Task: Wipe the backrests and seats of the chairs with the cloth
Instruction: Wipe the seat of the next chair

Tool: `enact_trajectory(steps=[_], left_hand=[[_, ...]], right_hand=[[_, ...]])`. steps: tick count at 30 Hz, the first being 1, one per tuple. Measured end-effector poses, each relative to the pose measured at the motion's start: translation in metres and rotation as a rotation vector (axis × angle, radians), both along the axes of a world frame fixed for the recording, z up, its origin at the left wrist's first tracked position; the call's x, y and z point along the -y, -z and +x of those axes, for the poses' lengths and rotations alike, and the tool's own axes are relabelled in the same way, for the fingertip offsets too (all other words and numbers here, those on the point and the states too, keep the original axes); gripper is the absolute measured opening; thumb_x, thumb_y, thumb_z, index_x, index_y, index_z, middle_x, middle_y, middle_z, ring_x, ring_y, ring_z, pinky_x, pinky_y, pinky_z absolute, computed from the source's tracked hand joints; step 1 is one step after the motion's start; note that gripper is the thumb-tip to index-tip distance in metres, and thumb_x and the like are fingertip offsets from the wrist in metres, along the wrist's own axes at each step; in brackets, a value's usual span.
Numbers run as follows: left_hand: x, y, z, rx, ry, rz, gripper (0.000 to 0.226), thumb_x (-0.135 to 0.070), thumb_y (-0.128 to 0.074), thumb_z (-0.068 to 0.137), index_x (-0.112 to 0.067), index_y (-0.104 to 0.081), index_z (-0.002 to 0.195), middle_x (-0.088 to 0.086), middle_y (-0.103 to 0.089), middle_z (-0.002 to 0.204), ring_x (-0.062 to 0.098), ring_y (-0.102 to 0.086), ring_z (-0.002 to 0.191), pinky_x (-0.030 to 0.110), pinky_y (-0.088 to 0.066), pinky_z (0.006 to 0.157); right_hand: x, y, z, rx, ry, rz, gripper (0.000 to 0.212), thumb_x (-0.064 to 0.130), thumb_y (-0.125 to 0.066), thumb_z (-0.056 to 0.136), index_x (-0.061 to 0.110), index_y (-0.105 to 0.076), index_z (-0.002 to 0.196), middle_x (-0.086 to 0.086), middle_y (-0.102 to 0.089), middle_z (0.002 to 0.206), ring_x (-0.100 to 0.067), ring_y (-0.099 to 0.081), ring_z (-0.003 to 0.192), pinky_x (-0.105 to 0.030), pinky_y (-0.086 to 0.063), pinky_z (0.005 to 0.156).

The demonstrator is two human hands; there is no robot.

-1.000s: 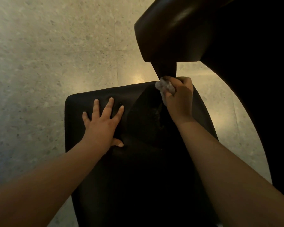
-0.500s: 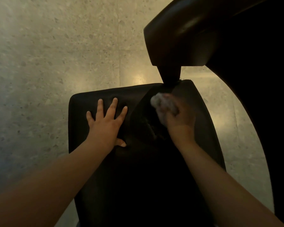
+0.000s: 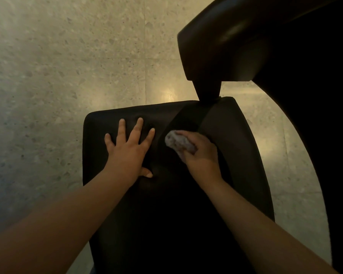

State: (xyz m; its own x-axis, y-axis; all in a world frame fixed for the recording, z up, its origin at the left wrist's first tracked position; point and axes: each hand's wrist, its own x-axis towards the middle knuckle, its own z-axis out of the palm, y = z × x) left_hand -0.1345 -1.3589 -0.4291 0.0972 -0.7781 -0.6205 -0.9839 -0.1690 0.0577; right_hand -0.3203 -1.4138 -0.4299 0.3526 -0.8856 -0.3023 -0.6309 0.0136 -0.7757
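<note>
A black chair seat (image 3: 244, 155) fills the lower middle of the view. Its dark backrest (image 3: 222, 40) rises at the upper right on a narrow post that meets the seat's far edge. My left hand (image 3: 130, 149) lies flat on the left part of the seat with fingers spread. My right hand (image 3: 200, 155) grips a bunched pale cloth (image 3: 175, 142) and presses it on the seat's middle, a short way in front of the post.
A speckled light stone floor (image 3: 67, 66) surrounds the chair on the left and far side. A large dark curved shape (image 3: 325, 135) takes up the right edge of the view.
My right hand has drawn the cloth from the backrest post toward me and leftward across the seat. My left hand has stayed flat on the seat.
</note>
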Motion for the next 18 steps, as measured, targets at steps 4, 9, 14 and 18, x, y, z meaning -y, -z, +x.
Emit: enact_trajectory(steps=[4, 9, 14, 18], left_hand=[[0.0, 0.002, 0.001, 0.005, 0.007, -0.001, 0.124, -0.062, -0.074, 0.068, -0.04, 0.017, 0.149, -0.001, 0.036, 0.152, 0.041, 0.03, 0.14, 0.068, 0.001, 0.11], [0.001, 0.002, 0.001, 0.003, 0.004, -0.001, 0.124, -0.062, -0.074, 0.068, -0.04, 0.017, 0.149, -0.002, 0.036, 0.152, 0.04, 0.03, 0.14, 0.068, 0.002, 0.11], [-0.002, 0.002, 0.001, -0.011, 0.011, -0.017, 0.123, -0.063, -0.073, 0.068, -0.04, 0.016, 0.149, -0.002, 0.035, 0.153, 0.04, 0.03, 0.14, 0.068, 0.002, 0.11], [-0.01, -0.003, 0.006, -0.074, -0.009, -0.08, 0.121, -0.062, -0.072, 0.07, -0.041, 0.019, 0.148, -0.004, 0.034, 0.155, 0.034, 0.031, 0.141, 0.065, 0.004, 0.112]], right_hand=[[0.041, -0.007, 0.002, -0.007, 0.179, -0.199, 0.032, 0.012, -0.06, 0.09, 0.018, -0.065, 0.121, -0.001, -0.065, 0.114, -0.007, -0.056, 0.102, -0.007, -0.041, 0.09], [0.07, 0.007, 0.023, -0.048, 0.291, -0.272, 0.027, 0.02, -0.065, 0.092, 0.009, -0.067, 0.117, -0.005, -0.068, 0.112, -0.013, -0.06, 0.107, -0.015, -0.046, 0.089], [0.051, 0.004, 0.027, -0.021, 0.166, -0.247, 0.026, 0.02, -0.063, 0.094, 0.018, -0.067, 0.12, 0.001, -0.068, 0.114, -0.01, -0.059, 0.109, -0.026, -0.05, 0.095], [0.035, -0.004, 0.014, 0.05, 0.114, -0.051, 0.032, 0.011, -0.066, 0.088, 0.018, -0.066, 0.12, 0.007, -0.065, 0.115, 0.005, -0.057, 0.097, -0.015, -0.049, 0.091]])
